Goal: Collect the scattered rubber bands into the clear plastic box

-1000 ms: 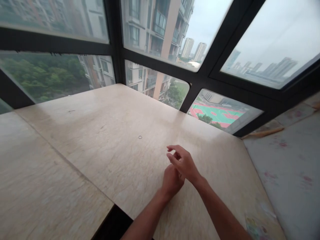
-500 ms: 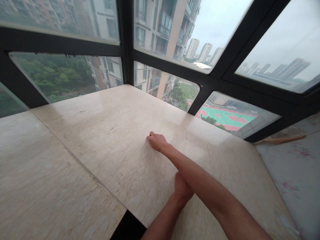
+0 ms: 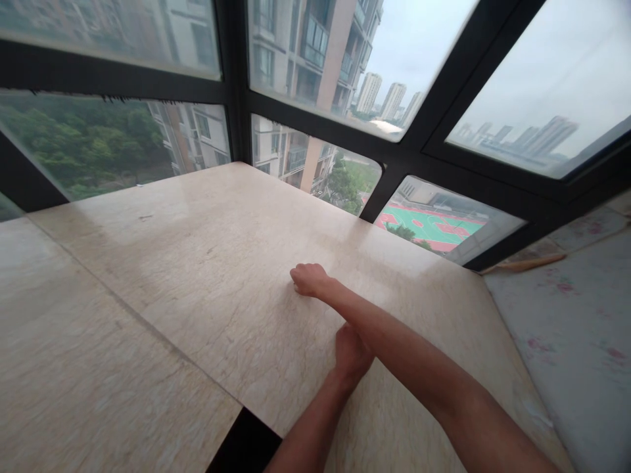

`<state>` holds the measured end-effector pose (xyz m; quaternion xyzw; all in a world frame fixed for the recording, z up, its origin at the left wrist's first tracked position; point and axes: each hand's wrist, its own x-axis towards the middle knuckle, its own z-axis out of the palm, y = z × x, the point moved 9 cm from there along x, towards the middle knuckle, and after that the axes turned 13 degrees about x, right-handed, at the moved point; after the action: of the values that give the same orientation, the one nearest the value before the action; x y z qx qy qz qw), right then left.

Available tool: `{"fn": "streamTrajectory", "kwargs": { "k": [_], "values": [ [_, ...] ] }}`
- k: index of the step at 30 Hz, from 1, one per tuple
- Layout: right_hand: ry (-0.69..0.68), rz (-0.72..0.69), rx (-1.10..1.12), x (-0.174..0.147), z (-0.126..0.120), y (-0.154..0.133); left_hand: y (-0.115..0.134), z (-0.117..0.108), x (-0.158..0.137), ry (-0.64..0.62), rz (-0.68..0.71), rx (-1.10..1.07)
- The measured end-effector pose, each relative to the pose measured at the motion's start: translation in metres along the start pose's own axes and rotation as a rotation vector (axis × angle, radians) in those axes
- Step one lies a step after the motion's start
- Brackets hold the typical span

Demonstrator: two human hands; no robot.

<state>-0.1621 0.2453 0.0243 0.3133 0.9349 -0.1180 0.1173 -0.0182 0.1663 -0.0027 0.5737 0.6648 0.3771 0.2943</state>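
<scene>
My right hand [image 3: 309,280] is closed in a fist low over the pale marbled stone sill [image 3: 197,295]. A tiny pale spot shows beneath its fingers, too small to name, and whatever the fist may hold is hidden. Just below and partly behind my right forearm is my left hand [image 3: 351,355]. Its back and thumb side show, while the forearm covers its fingers, so I cannot make out whether it grips anything. The two arms cross at that spot.
Dark window frames [image 3: 238,85] meet at the sill's far corner. A dark seam [image 3: 148,325] runs across the stone to a black patch [image 3: 245,443] at the near edge. On the right stands a wall with flowered covering [image 3: 557,328], a strip of it peeling near the window.
The view has shifted, so the window and sill sit further left. My left hand has moved slightly up and left in view; my right fist has turned a little and stays closed.
</scene>
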Motion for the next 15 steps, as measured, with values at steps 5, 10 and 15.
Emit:
{"fn": "streamTrajectory", "kwargs": {
  "k": [5, 10, 15],
  "values": [
    [-0.011, 0.039, 0.128, -0.019, -0.002, 0.013, 0.002, -0.009, 0.005, 0.04, -0.024, 0.002],
    [0.151, 0.04, 0.358, -0.058, -0.023, 0.033, 0.003, -0.013, 0.01, 0.119, -0.013, 0.056],
    [0.454, 0.008, 0.997, -0.119, -0.049, 0.058, 0.008, -0.012, 0.011, 0.155, 0.085, 0.02]
  ]
}}
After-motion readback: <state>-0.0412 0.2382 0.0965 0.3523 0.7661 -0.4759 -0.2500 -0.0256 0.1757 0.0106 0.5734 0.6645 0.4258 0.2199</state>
